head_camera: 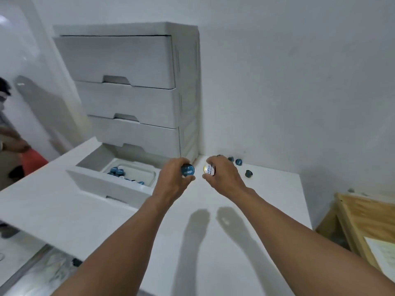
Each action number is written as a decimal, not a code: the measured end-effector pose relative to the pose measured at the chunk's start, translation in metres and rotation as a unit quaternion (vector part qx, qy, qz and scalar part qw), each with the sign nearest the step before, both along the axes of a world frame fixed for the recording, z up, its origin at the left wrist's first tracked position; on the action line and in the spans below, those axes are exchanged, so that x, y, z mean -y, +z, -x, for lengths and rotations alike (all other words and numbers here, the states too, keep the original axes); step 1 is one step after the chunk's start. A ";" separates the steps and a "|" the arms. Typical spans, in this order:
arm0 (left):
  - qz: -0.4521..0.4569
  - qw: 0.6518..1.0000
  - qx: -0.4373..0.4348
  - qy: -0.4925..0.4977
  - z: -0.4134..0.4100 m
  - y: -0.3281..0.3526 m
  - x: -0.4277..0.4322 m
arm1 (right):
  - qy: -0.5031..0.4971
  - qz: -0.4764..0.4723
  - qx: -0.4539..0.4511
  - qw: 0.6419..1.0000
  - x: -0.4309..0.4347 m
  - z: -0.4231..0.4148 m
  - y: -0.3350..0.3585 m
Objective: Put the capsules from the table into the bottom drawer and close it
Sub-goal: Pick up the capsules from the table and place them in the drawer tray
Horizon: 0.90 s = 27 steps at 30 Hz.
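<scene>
A white drawer unit [136,82] stands on the white table [235,210] against the wall. Its bottom drawer [111,182] is pulled open, and several blue capsules [117,171] lie in a white tray inside it. My left hand [177,178] is closed around a blue capsule [187,170], just right of the open drawer. My right hand [222,174] grips a capsule with a gold and white lid [208,169]. Loose blue capsules [238,161] and a dark one [248,173] lie on the table by the wall, right of my right hand.
A wooden crate [367,223] with a paper label stands off the table's right edge. Another person [8,146] is partly visible at the far left. The table's left edge drops to a lower surface [32,263].
</scene>
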<state>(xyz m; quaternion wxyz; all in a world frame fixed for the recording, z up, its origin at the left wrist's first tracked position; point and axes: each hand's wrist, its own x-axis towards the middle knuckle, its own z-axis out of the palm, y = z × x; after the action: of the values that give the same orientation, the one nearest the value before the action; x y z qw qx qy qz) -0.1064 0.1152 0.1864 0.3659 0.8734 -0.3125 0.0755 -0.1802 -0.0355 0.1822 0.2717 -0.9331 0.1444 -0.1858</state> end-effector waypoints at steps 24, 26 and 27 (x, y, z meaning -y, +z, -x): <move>-0.004 0.998 -0.039 -0.040 -0.221 -0.019 -0.225 | -0.021 -0.011 0.008 1.000 -0.214 -0.195 -0.026; -0.004 0.998 -0.049 -0.049 -0.240 -0.024 -0.223 | -0.030 -0.009 -0.005 0.999 -0.212 -0.211 -0.028; -0.004 0.997 -0.052 -0.053 -0.250 -0.027 -0.220 | -0.033 -0.007 -0.012 0.999 -0.210 -0.220 -0.029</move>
<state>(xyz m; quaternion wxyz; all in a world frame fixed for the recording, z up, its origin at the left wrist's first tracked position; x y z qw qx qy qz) 0.1437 0.3351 0.1592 0.3816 0.8598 -0.3392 0.0097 0.0398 0.1747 0.1536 0.2707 -0.9280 0.1793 -0.1827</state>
